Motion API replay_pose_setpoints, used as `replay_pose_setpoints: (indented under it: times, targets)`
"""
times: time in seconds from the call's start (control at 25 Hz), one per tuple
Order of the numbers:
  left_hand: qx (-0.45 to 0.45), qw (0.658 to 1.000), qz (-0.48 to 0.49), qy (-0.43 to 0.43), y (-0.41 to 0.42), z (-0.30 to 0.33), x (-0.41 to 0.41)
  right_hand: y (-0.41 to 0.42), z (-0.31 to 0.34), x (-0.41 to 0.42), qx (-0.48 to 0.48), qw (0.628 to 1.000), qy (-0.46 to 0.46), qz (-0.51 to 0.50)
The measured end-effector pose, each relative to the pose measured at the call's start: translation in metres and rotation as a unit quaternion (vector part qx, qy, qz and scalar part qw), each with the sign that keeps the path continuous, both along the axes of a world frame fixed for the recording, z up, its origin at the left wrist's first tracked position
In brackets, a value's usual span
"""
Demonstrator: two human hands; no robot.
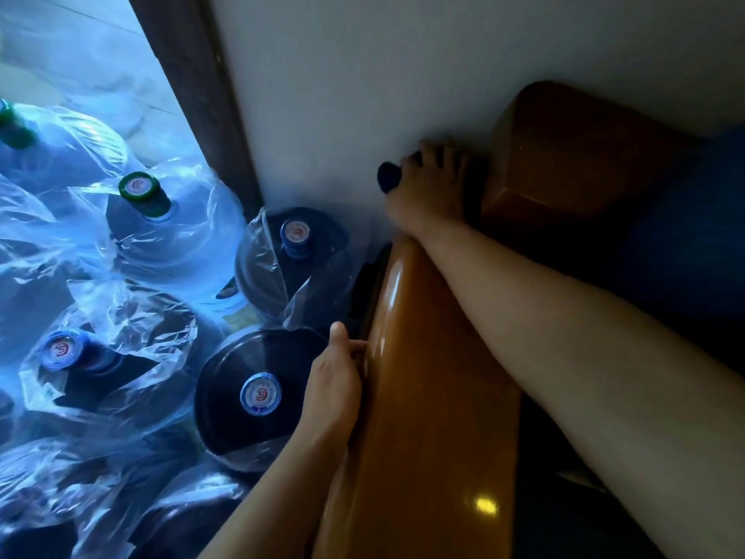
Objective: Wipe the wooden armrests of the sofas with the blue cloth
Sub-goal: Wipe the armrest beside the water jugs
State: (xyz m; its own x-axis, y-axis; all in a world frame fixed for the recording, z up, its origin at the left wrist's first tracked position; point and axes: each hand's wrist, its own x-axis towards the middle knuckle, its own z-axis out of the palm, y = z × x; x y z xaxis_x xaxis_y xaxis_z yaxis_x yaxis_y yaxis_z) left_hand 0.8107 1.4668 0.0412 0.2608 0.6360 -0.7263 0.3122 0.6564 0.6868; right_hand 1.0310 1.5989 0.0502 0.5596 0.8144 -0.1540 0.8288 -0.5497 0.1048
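Dim corner, glossy wooden armrest [419, 397], dark blue cloth [389, 176]

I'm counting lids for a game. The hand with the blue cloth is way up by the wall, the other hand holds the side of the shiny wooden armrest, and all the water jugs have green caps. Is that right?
Not quite. In the head view only some jugs have green caps; others have blue caps. The rest holds: the right hand grips the blue cloth by the wall, and the left hand holds the armrest side.

Armrest [419, 397]: glossy brown wood, rounded top, runs from near edge to far wall, right of centre. Cloth [388, 176]: dark blue, bunched, mostly hidden; only a wad shows at armrest's far end.
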Motion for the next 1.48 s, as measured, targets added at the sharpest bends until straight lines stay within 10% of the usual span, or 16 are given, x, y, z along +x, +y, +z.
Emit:
replay_pose_setpoints:
  times: [0.2, 0.48, 0.68, 0.92, 1.16, 1.32, 1.48]
  targets:
    - [-0.068, 0.997, -0.007, -0.025, -0.005, -0.006, -0.024, -0.007, 0.007, -0.004, 0.035, 0.999, 0.019, -0.012]
    - [-0.087, 0.995, 0.028, 0.026, -0.034, -0.002, -0.061, -0.199, 0.016, -0.096, -0.012, 0.891, 0.133, 0.434]
    - [-0.055, 0.998, -0.005, 0.039, -0.071, 0.004, -0.090, -0.101, 0.016, -0.051, 0.023, 0.987, 0.063, 0.146]
    - [-0.042, 0.998, -0.022, 0.043, -0.091, 0.016, -0.108, -0.283, 0.016, -0.087, 0.084, 0.919, 0.177, 0.343]
    - [-0.034, 0.997, -0.022, 0.061, -0.118, 0.017, -0.137, -0.246, 0.014, -0.074, 0.168, 0.975, 0.128, -0.072]
    - [-0.039, 0.996, 0.006, 0.083, -0.169, 0.020, -0.176, -0.374, 0.016, -0.219, 0.104, 0.950, 0.202, 0.213]
    - [-0.032, 0.992, 0.033, 0.117, -0.205, 0.012, -0.209, -0.243, 0.020, -0.158, -0.002, 0.944, 0.083, 0.321]
